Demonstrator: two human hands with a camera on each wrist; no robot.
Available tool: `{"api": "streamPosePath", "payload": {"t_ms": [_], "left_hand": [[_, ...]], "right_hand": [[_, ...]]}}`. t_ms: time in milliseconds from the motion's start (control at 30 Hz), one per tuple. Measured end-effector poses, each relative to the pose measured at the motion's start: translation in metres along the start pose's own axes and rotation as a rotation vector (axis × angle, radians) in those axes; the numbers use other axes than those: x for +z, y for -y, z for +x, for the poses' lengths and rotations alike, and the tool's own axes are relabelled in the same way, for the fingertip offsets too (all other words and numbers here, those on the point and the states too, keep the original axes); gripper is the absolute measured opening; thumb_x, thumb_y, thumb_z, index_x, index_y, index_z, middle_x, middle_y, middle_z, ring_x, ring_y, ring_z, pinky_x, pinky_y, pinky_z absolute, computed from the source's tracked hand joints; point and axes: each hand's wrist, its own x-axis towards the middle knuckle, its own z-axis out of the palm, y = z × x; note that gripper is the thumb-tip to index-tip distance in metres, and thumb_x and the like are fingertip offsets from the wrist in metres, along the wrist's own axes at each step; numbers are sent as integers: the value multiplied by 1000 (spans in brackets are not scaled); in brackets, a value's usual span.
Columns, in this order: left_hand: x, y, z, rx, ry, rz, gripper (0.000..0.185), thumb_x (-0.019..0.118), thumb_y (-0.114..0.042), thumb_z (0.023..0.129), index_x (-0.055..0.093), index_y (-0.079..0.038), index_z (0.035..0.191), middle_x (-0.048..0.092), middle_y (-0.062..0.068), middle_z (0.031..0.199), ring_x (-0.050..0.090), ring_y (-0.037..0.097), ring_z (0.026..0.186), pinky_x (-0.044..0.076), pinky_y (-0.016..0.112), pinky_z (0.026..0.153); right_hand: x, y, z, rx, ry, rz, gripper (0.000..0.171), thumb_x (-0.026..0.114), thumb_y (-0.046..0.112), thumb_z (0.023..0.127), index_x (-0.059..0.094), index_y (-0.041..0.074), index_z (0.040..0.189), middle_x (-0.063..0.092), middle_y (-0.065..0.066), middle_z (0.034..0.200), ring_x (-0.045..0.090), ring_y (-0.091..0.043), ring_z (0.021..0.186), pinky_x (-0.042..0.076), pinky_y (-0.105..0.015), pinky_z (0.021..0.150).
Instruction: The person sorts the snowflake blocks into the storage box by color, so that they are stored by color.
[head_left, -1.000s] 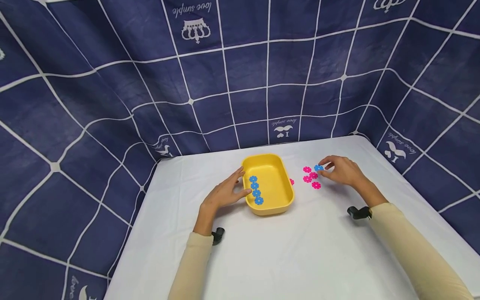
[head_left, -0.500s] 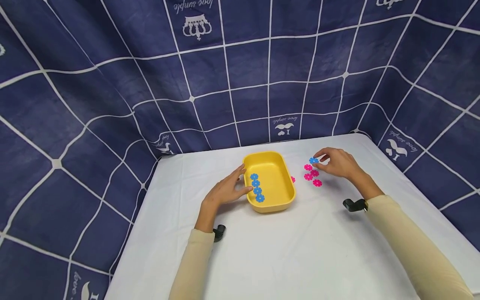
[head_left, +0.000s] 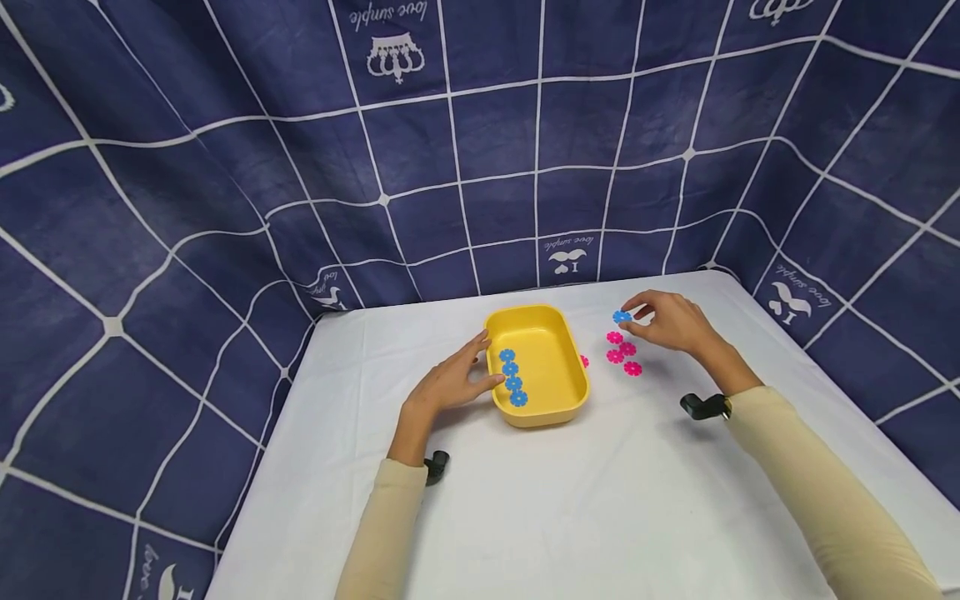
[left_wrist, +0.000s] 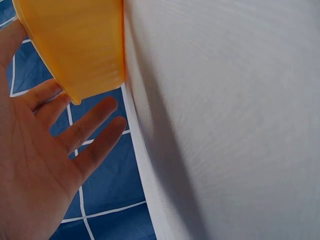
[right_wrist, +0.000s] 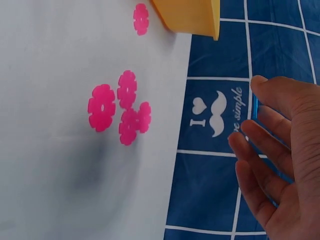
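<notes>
In the head view a yellow plastic tray (head_left: 551,412) stands on the white-covered table, with several blue notched snowflake discs (head_left: 513,383) in a row along its left inner side. My left hand (head_left: 450,385) is at the tray's left side, fingers spread and lightly bent, the thumb over the rim and fingertips right at the edge. My right hand (head_left: 671,323) pinches one blue snowflake disc (head_left: 621,317) between thumb and fingers, raised above the table. In the right wrist view only a thin blue edge (right_wrist: 255,107) of it shows behind the thumb.
Several pink snowflake discs (head_left: 627,349) lie in a cluster below the right hand. Another pink disc (head_left: 585,361) lies right by the tray's right wall. A navy curtain (head_left: 495,150) with white grid lines hangs behind the table (head_left: 555,517) and along its sides.
My right hand has lifted the blue disc off the pink cluster and moved it back and slightly left. The left hand stays at the tray.
</notes>
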Motion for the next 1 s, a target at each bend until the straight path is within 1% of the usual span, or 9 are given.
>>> {"api": "streamPosePath", "payload": {"t_ms": [133,400,500,567,633,700,833,1000], "left_hand": [[-1,-1,0,3,0,-2,93,62,-69,88,21,-31,163,30,-19,162,51,14,136,41,53,111],[0,0,0,21,1,-3,93,62,-69,89,21,-30,163,28,-18,164,52,14,135,41,53,111],[1,1,0,31,7,-8,92,61,-68,89,20,-31,163,26,-16,165,53,15,135,40,52,112],[1,1,-1,39,11,-15,92,61,-68,90,20,-31,163,25,-16,165,53,15,135,40,52,112],[1,1,-2,33,12,-10,91,61,-69,89,20,-32,163,24,-17,165,53,14,135,40,51,112],[1,1,-2,29,10,-7,92,61,-70,89,20,-31,163,25,-17,165,53,14,135,41,51,112],[2,1,-1,36,9,-3,94,60,-71,89,21,-27,163,26,-16,165,53,15,135,40,51,112],[1,1,1,45,11,-2,95,60,-71,89,21,-28,163,26,-16,165,53,15,135,39,50,113]], "right_hand": [[3,5,4,-6,3,3,44,81,36,85,72,11,121,73,-15,111,66,-35,100,57,-52,79],[10,21,13,-49,-7,22,43,82,36,84,73,13,119,73,-13,110,68,-35,100,58,-51,78],[12,28,16,-57,-5,33,43,82,37,84,74,13,119,73,-12,111,68,-34,100,58,-50,78],[12,34,18,-64,-5,39,42,82,38,84,74,14,118,74,-11,111,69,-33,99,59,-48,76],[13,40,20,-71,-5,46,42,82,39,84,74,15,118,74,-11,110,69,-30,96,60,-45,74],[15,46,23,-79,1,54,42,81,41,84,74,16,118,74,-11,111,70,-28,94,60,-43,72],[19,56,30,-102,8,65,41,81,42,84,74,18,117,74,-10,110,70,-28,91,60,-42,71],[23,70,36,-154,3,65,39,81,40,84,75,19,116,74,-10,110,70,-24,85,59,-41,71]]}}
